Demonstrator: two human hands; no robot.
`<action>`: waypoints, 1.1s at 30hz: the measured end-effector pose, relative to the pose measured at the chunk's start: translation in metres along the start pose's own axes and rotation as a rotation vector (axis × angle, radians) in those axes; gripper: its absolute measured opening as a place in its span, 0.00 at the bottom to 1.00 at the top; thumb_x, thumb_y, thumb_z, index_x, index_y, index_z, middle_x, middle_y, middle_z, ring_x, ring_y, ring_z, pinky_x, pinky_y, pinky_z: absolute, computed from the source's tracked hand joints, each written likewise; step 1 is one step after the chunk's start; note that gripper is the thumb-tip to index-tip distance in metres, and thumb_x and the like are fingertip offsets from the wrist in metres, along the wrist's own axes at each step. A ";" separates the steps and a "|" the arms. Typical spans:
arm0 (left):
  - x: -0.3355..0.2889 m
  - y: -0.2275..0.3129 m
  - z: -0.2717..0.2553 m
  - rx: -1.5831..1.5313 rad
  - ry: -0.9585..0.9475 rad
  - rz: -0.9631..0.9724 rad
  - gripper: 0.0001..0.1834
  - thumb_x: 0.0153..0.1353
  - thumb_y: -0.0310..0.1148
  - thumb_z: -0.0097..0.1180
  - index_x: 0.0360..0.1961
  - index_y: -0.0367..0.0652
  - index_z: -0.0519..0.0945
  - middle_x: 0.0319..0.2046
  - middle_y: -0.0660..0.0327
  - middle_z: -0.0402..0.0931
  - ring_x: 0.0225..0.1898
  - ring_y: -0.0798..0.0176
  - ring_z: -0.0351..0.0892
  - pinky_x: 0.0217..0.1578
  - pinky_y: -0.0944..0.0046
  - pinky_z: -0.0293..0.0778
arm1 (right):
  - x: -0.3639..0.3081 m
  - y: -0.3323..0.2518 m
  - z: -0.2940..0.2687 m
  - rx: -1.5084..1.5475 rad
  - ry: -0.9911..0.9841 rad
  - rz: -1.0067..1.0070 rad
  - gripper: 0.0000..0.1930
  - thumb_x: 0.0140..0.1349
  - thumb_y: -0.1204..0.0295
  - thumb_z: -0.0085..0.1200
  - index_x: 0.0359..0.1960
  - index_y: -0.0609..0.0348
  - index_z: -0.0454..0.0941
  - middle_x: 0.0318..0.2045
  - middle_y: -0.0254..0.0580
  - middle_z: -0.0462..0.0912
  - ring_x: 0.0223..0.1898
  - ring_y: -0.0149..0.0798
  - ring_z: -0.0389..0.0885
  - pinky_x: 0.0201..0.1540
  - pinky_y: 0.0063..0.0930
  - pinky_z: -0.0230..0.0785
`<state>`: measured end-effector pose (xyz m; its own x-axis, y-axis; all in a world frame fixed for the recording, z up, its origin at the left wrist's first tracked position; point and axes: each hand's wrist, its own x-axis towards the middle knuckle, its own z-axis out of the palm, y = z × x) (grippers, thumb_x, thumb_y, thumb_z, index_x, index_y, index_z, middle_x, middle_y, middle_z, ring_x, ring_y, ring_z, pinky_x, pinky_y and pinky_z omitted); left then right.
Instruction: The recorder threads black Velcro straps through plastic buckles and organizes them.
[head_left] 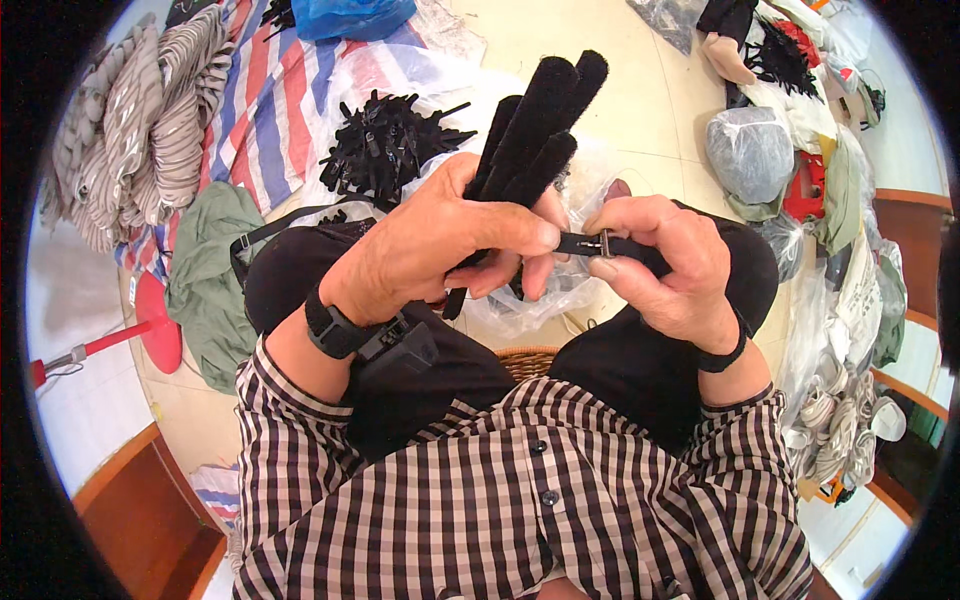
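Several fuzzy black strips (535,120) sit clamped in my left hand (430,245), my right hand (665,265) pinches one strap (585,243) at its buckle, and a heap of straps (385,145) lies on the floor beyond.

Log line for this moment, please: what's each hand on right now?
left hand: grips bundle of black straps | right hand: pinches black strap at metal buckle | behind: pile of black straps on plastic sheet

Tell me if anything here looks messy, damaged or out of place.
Nothing looks damaged. The left hand grips a bundle of black straps; the right hand pinches a strap with a buckle. Loose straps lie heaped on the plastic sheet, untidy but not spilled.
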<state>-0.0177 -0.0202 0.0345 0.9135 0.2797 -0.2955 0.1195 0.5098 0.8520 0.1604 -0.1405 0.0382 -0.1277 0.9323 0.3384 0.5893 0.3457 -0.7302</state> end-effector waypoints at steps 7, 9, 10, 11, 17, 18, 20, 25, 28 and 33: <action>0.000 0.000 0.002 0.078 -0.006 -0.032 0.10 0.49 0.34 0.57 0.25 0.37 0.75 0.15 0.60 0.74 0.09 0.76 0.62 0.09 0.77 0.54 | 0.001 -0.003 -0.002 -0.100 -0.054 -0.089 0.14 0.51 0.73 0.59 0.39 0.63 0.73 0.30 0.45 0.78 0.28 0.44 0.79 0.28 0.29 0.70; 0.000 -0.001 0.001 0.091 -0.003 -0.040 0.09 0.49 0.33 0.56 0.25 0.37 0.75 0.15 0.60 0.74 0.09 0.76 0.62 0.09 0.77 0.55 | 0.000 -0.001 0.000 -0.106 -0.051 -0.103 0.14 0.51 0.73 0.59 0.39 0.63 0.72 0.30 0.45 0.78 0.28 0.43 0.79 0.27 0.29 0.70; -0.001 -0.001 0.001 0.092 -0.003 -0.041 0.09 0.49 0.33 0.56 0.25 0.37 0.75 0.15 0.60 0.74 0.09 0.76 0.62 0.09 0.77 0.55 | 0.000 0.000 0.001 -0.113 -0.049 -0.117 0.15 0.50 0.73 0.59 0.39 0.63 0.72 0.30 0.45 0.78 0.28 0.43 0.79 0.27 0.30 0.69; -0.001 0.000 0.002 0.093 0.000 -0.030 0.09 0.49 0.33 0.56 0.25 0.37 0.75 0.15 0.60 0.74 0.09 0.76 0.62 0.09 0.77 0.55 | 0.000 -0.001 0.001 -0.112 -0.048 -0.118 0.15 0.50 0.73 0.59 0.39 0.63 0.72 0.30 0.45 0.78 0.28 0.43 0.79 0.27 0.30 0.69; -0.003 0.004 0.003 0.074 0.043 -0.038 0.09 0.48 0.32 0.57 0.25 0.37 0.75 0.15 0.59 0.73 0.09 0.76 0.62 0.09 0.76 0.54 | 0.001 -0.005 -0.004 -0.253 -0.047 -0.145 0.15 0.50 0.73 0.59 0.39 0.61 0.72 0.30 0.42 0.78 0.27 0.42 0.79 0.26 0.28 0.68; -0.004 0.006 0.004 0.057 0.083 -0.052 0.09 0.48 0.32 0.57 0.25 0.37 0.75 0.15 0.59 0.73 0.09 0.76 0.62 0.09 0.76 0.53 | 0.000 -0.005 -0.005 -0.250 -0.047 -0.130 0.15 0.50 0.73 0.59 0.39 0.60 0.72 0.30 0.42 0.78 0.27 0.41 0.78 0.26 0.28 0.67; -0.003 0.002 0.000 0.051 0.069 -0.041 0.09 0.48 0.31 0.57 0.25 0.36 0.75 0.15 0.59 0.73 0.08 0.75 0.61 0.09 0.76 0.53 | 0.000 -0.004 -0.005 -0.246 -0.045 -0.115 0.14 0.50 0.73 0.58 0.39 0.60 0.72 0.30 0.41 0.78 0.27 0.40 0.78 0.26 0.28 0.66; -0.001 0.000 0.000 0.047 0.055 -0.017 0.07 0.49 0.29 0.56 0.27 0.35 0.75 0.14 0.59 0.72 0.08 0.75 0.60 0.09 0.75 0.53 | -0.002 -0.004 -0.006 -0.305 -0.060 -0.096 0.14 0.51 0.71 0.57 0.40 0.59 0.72 0.30 0.40 0.77 0.29 0.39 0.78 0.28 0.28 0.64; -0.002 0.000 0.000 0.040 0.051 -0.024 0.07 0.50 0.28 0.54 0.28 0.34 0.75 0.14 0.60 0.72 0.08 0.75 0.60 0.09 0.76 0.52 | -0.002 -0.004 -0.006 -0.278 -0.053 -0.090 0.14 0.51 0.71 0.57 0.39 0.57 0.72 0.29 0.39 0.77 0.28 0.39 0.77 0.27 0.29 0.63; 0.001 0.000 -0.005 -0.046 0.049 0.050 0.10 0.50 0.31 0.51 0.27 0.33 0.75 0.14 0.61 0.71 0.07 0.76 0.58 0.09 0.75 0.51 | -0.003 0.000 -0.005 -0.269 -0.029 -0.082 0.13 0.51 0.71 0.57 0.39 0.55 0.72 0.28 0.36 0.77 0.26 0.38 0.77 0.25 0.29 0.60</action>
<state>-0.0186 -0.0157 0.0317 0.8974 0.3450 -0.2751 0.0551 0.5309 0.8457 0.1648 -0.1444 0.0406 -0.2039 0.9063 0.3701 0.7663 0.3831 -0.5158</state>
